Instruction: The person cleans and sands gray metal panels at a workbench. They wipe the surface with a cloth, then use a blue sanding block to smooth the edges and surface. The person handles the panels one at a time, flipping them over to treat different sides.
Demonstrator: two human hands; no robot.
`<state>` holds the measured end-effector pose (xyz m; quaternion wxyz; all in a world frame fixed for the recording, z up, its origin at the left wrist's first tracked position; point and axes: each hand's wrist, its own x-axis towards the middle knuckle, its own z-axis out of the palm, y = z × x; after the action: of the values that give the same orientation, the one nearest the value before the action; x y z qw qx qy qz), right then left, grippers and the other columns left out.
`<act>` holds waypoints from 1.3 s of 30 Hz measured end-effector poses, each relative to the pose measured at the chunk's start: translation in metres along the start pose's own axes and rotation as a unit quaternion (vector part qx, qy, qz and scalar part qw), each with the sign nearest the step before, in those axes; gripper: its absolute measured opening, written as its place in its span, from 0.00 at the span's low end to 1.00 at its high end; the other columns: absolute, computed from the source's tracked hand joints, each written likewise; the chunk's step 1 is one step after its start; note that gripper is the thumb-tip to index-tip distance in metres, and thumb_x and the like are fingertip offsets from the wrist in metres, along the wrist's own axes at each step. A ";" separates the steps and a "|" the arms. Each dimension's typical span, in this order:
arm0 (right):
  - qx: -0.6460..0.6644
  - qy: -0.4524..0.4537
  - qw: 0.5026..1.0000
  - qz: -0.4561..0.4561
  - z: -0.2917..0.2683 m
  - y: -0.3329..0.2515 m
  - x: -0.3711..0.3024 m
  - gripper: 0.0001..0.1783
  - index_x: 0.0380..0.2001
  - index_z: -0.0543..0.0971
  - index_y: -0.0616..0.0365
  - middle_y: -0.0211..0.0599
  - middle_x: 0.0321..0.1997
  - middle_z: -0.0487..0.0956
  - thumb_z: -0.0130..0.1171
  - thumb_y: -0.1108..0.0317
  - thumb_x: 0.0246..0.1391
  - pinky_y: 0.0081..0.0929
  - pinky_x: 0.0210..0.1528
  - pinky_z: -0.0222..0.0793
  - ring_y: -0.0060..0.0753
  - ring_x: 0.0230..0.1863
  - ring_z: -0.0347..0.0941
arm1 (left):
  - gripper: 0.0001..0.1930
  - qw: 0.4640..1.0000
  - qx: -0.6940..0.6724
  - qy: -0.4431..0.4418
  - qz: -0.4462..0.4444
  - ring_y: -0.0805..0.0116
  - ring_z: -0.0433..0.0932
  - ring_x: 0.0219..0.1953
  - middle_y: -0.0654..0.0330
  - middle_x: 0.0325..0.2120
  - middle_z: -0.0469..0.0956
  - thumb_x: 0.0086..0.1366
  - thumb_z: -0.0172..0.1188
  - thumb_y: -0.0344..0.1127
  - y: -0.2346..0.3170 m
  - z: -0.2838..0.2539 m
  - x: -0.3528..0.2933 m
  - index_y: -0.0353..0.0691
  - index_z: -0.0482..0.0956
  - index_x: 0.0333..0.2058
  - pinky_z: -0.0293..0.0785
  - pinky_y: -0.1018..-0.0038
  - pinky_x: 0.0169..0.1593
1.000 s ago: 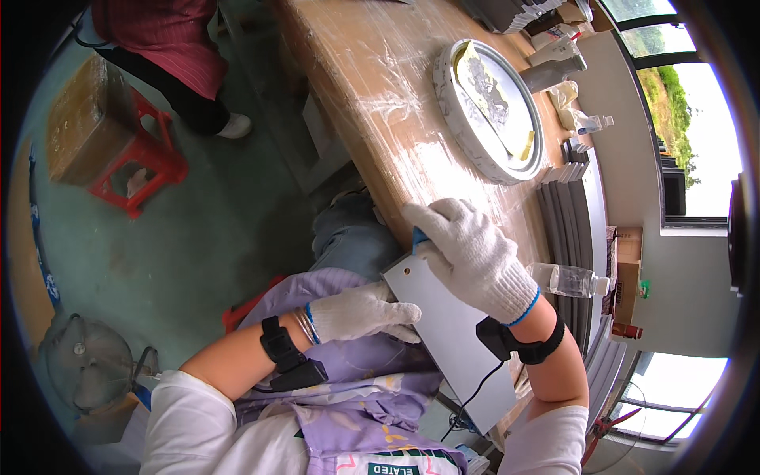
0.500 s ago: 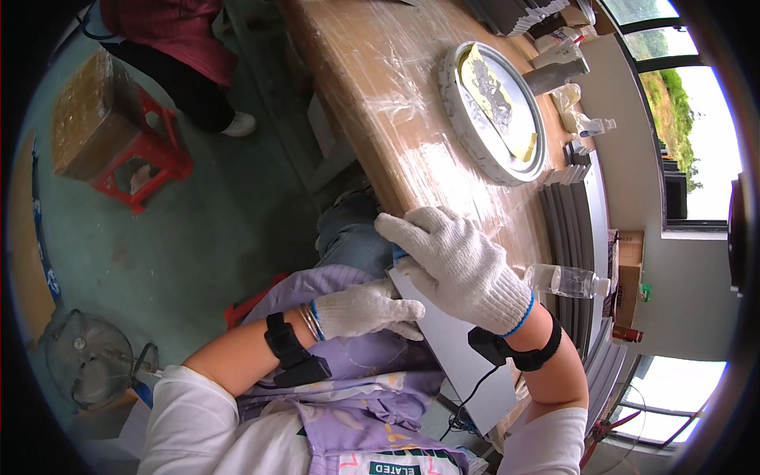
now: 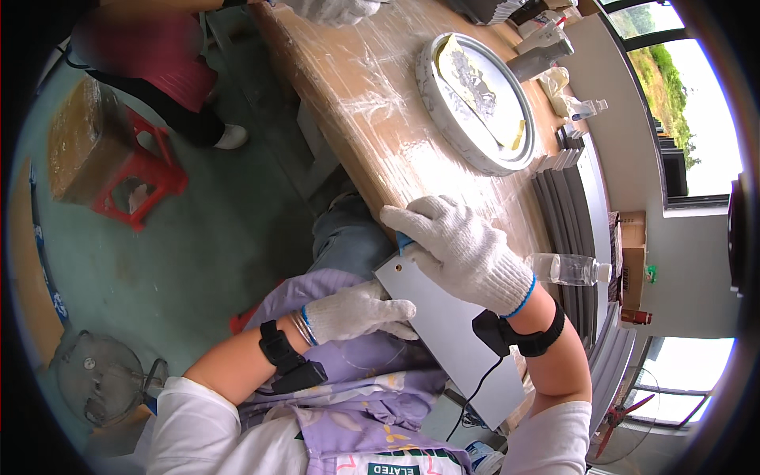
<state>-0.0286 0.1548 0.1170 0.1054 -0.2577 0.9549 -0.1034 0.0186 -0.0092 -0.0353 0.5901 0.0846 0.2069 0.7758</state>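
i count two gloved hands of mine, the left hand point(image 3: 360, 310) and the right hand point(image 3: 463, 249), both in white knit gloves, so two gloves. i see one grey panel point(image 3: 451, 332) under them. i count two black wrist straps, one on each forearm. on the one long wooden table point(image 3: 372, 103) i see one round tray point(image 3: 475, 103) and one clear plastic bottle point(image 3: 568, 269). beside it i count one stack of dark grey panels point(image 3: 566, 206). on the floor i see one red stool point(image 3: 134, 186), one cardboard box point(image 3: 79, 142) and one fan point(image 3: 99, 384). i count one other person point(image 3: 154, 71) standing near the stool.
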 end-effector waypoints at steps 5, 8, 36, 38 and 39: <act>-0.084 -0.004 0.987 0.134 -0.011 0.046 -0.004 0.22 0.52 0.77 0.55 0.46 0.41 0.77 0.60 0.71 0.51 0.44 0.46 0.73 0.51 0.44 0.76 | 0.22 1.000 -0.004 -0.021 -0.003 0.59 0.78 0.55 0.52 0.54 0.73 0.73 0.53 0.32 -0.005 -0.004 0.003 0.33 0.62 0.62 0.79 0.60 0.57; -0.065 0.099 0.979 0.164 -0.013 0.059 -0.020 0.21 0.52 0.78 0.56 0.47 0.39 0.78 0.59 0.70 0.52 0.41 0.46 0.74 0.49 0.42 0.77 | 0.22 1.000 -0.006 -0.022 0.001 0.58 0.77 0.56 0.52 0.55 0.73 0.73 0.53 0.32 -0.003 -0.004 0.004 0.34 0.63 0.62 0.79 0.59 0.57; 0.088 0.064 0.871 0.478 0.031 0.021 -0.260 0.24 0.57 0.77 0.52 0.45 0.45 0.78 0.57 0.66 0.55 0.39 0.53 0.72 0.47 0.50 0.77 | 0.21 0.998 0.019 0.063 0.015 0.48 0.77 0.55 0.46 0.53 0.73 0.70 0.54 0.31 -0.010 0.007 0.007 0.30 0.65 0.59 0.79 0.48 0.55; 0.062 0.032 0.832 0.550 0.031 0.008 -0.297 0.25 0.58 0.76 0.51 0.45 0.49 0.79 0.57 0.65 0.56 0.37 0.55 0.71 0.47 0.52 0.77 | 0.20 0.996 0.035 0.086 0.010 0.49 0.78 0.54 0.47 0.51 0.75 0.70 0.55 0.32 -0.012 0.010 0.008 0.31 0.67 0.58 0.79 0.49 0.55; 0.081 0.078 0.806 0.581 0.035 0.001 -0.312 0.25 0.58 0.76 0.51 0.45 0.50 0.79 0.58 0.64 0.56 0.36 0.55 0.71 0.45 0.52 0.77 | 0.19 0.994 0.036 0.099 0.015 0.51 0.79 0.53 0.48 0.50 0.77 0.71 0.54 0.33 -0.015 0.019 0.011 0.31 0.69 0.57 0.80 0.50 0.54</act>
<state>0.2434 0.3106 0.1290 0.0918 0.3639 0.9191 -0.1195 0.0356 0.0091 -0.0258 0.5514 0.0316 0.2913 0.7811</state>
